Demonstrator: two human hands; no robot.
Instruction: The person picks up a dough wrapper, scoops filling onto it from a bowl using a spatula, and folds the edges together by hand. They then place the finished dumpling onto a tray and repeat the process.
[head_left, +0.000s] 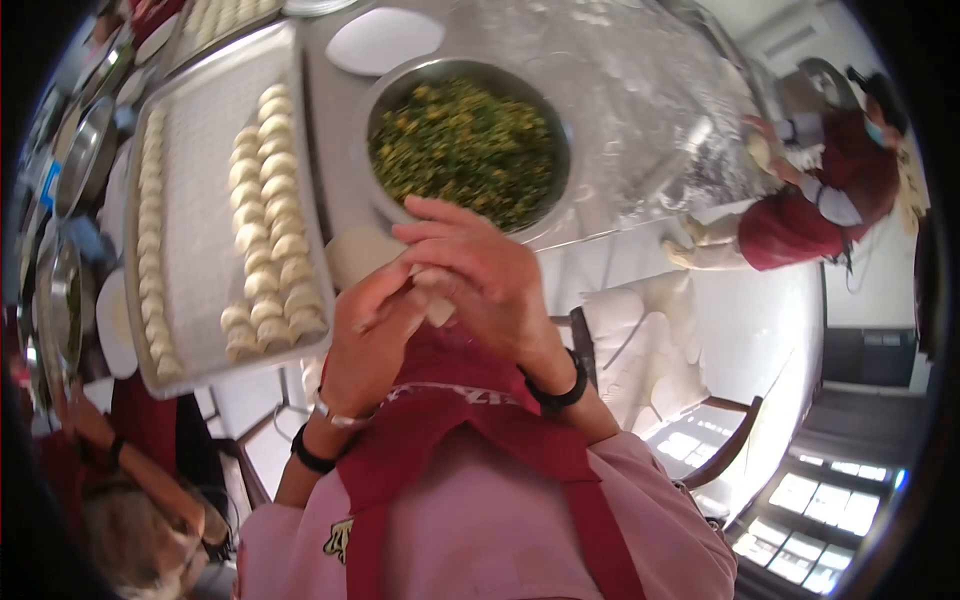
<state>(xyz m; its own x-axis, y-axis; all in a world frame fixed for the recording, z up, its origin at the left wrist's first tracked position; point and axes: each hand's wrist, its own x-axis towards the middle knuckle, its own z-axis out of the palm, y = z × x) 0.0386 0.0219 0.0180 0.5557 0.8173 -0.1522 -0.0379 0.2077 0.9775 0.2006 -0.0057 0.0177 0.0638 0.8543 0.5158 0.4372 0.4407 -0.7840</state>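
My left hand [375, 320] and my right hand [485, 280] meet in front of my apron, both closed around a pale dumpling [438, 309]. Only a bit of its dough shows between the fingers; the rest is hidden. Just beyond my hands stands a large metal bowl [567, 150] of chopped green and yellow filling [465, 150]. A round pale disc [358, 256] lies by the table edge, partly behind my left hand. To the left, a metal tray [312, 130] carries rows of shaped dumplings [270, 215].
A white plate [385, 40] lies behind the bowl. Flour dusts the metal table [640, 110] on the right, where a person [835, 190] in a red apron handles dough. Another person's arm [150, 475] is at lower left, near more bowls. A chair [725, 440] stands at my right.
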